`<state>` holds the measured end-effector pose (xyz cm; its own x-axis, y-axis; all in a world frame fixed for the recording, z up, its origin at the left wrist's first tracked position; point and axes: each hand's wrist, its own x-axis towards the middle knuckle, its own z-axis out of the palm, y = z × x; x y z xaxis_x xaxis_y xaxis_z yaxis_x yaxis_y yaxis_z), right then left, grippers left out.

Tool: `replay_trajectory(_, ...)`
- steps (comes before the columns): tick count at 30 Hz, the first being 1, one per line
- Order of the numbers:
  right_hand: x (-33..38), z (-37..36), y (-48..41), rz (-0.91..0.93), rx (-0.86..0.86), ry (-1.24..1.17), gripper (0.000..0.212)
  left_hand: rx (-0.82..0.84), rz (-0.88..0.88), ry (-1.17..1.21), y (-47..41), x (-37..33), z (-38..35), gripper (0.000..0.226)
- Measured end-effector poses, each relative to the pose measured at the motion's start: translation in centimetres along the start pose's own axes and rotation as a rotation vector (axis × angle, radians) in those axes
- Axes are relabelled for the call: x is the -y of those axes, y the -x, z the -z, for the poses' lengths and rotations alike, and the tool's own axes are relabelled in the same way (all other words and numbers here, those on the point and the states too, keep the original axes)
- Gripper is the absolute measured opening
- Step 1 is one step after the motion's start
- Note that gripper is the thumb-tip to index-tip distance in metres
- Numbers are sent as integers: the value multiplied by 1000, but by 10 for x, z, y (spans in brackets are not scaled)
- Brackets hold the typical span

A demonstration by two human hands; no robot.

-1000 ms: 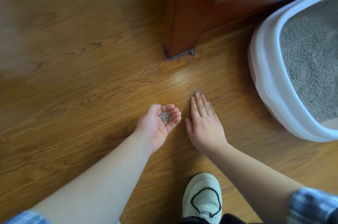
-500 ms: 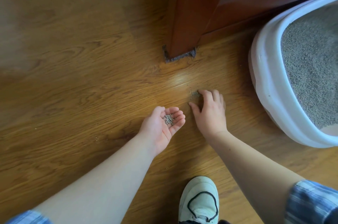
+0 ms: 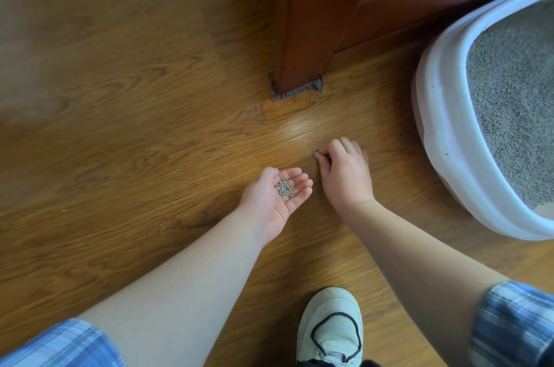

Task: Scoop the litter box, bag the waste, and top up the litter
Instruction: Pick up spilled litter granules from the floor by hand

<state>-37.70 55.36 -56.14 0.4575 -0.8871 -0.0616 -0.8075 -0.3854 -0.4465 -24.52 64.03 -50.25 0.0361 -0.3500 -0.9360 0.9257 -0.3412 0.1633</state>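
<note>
My left hand [image 3: 277, 197] lies palm up just above the wooden floor, cupped, with a small heap of grey litter grains [image 3: 284, 188] in the palm. To its right, my right hand [image 3: 344, 171] rests knuckles up on the floor, its fingers curled and its thumb and forefinger pinching at a few spilled grains [image 3: 315, 147] on the boards. The white litter box [image 3: 440, 114] stands at the right edge, filled with grey litter [image 3: 515, 81].
A dark red wooden cabinet leg [image 3: 302, 36] stands on the floor behind the hands, with the cabinet base running right behind the litter box. My pale shoe [image 3: 329, 327] is at the bottom centre. A few stray grains [image 3: 163, 227] dot the floor left of my left arm.
My right hand went from flat with straight fingers to curled, pinching at the spilled grains. My left hand stayed cupped with its litter.
</note>
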Motion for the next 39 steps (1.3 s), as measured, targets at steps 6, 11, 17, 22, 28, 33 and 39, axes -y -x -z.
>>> replay_trajectory(6,-1,0,-5,73,46,135,15,-23,3,-2,-4,-5,-1,40)
replay_trajectory(11,16,12,-1,77,107,5,24,-40,-11,-22,-8,-8,-3,42)
replay_trajectory(17,43,22,35,173,110,-273,18,37,-12,-24,-4,-4,-2,43)
replay_trajectory(22,7,23,20,-97,1,-261,17,-42,-36,-18,-7,-2,-2,38)
replay_trajectory(28,-1,16,18,-168,63,-120,32,-29,-20,-16,-4,-2,-4,39)
replay_trajectory(33,1,7,12,-184,-40,-113,16,-34,-10,-2,-2,0,-5,38)
replay_trajectory(39,1,3,6,-116,-60,0,12,-37,-14,-9,-7,0,-5,39)
